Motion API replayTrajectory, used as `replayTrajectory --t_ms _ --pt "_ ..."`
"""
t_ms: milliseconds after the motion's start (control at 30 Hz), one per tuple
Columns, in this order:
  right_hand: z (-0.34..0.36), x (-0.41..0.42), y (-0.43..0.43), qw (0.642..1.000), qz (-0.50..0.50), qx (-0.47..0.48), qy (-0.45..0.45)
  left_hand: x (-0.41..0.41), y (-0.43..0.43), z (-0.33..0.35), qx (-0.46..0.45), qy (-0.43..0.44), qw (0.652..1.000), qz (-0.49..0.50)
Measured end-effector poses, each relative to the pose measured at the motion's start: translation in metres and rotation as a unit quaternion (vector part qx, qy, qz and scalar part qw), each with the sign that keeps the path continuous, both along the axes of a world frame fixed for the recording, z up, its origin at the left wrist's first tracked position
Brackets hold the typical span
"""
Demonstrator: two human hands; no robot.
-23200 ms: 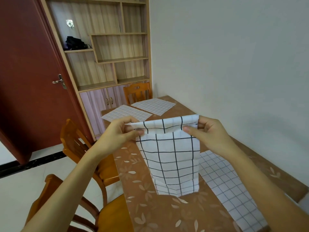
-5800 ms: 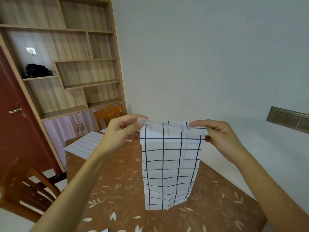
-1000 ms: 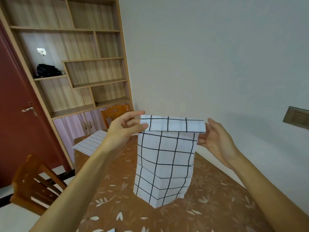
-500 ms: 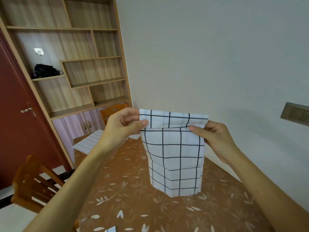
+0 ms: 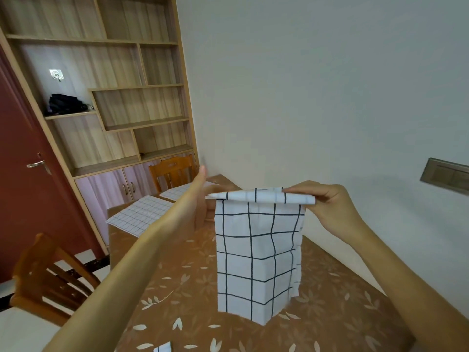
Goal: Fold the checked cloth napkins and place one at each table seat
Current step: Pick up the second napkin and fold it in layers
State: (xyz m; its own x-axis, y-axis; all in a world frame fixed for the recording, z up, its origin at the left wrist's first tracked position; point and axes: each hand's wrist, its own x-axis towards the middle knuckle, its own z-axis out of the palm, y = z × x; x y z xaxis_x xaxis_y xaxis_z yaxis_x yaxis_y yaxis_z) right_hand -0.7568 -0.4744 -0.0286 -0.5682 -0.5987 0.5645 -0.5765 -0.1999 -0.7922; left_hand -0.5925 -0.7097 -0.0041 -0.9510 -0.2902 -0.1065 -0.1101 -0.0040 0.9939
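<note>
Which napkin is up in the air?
The big-check napkin, hanging from the right hand. The two small-check napkins lie flat at the table's far end.

One camera only, worn on the person's head, facing forward and a little down along both forearms, across the brown table (image 5: 330,313) toward the white wall (image 5: 304,85) and the shelving (image 5: 132,102) in the far left corner. It sits close, so the left hand (image 5: 201,196) and right hand (image 5: 330,201) land mid-frame, and the wide lens bows the room's edges
</note>
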Motion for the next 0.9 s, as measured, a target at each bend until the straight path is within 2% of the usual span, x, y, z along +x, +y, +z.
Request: replayTrajectory --t_ms 100,267,333,433,500,567,733,800,900 --pt "-0.004 -0.006 0.001 1.0 0.004 0.013 0.014 0.002 0.002 0.002 -0.064 0.034 0.997 0.012" --pt "0.001 0.002 0.002 1.0 -0.01 0.003 -0.004 0.004 0.002 -0.001 -0.049 0.092 0.994 0.034" --pt "0.006 0.003 0.0 0.997 -0.012 -0.012 -0.074 0.004 0.003 -0.002 -0.055 0.115 0.991 0.048" --pt "0.008 0.002 -0.001 0.967 0.083 -0.002 -0.242 0.002 0.002 -0.004 -0.08 0.143 0.983 0.078" --pt "0.004 0.003 -0.002 0.97 0.095 0.046 -0.221 0.003 0.003 -0.002 -0.102 0.155 0.978 0.092" --pt "0.002 0.009 -0.007 0.985 0.049 0.07 -0.152 0.002 0.001 -0.001 -0.139 0.161 0.973 0.095" --pt "0.001 0.011 -0.011 0.987 0.018 0.017 -0.161 0.005 0.0 0.003 -0.186 0.161 0.966 0.083" --pt "0.001 0.012 -0.011 0.987 0.003 -0.002 -0.161 0.008 0.0 0.003 -0.181 0.129 0.974 0.054" --pt "0.005 0.014 -0.012 0.987 -0.01 -0.018 -0.158 0.009 -0.003 -0.004 -0.169 0.035 0.985 0.014"
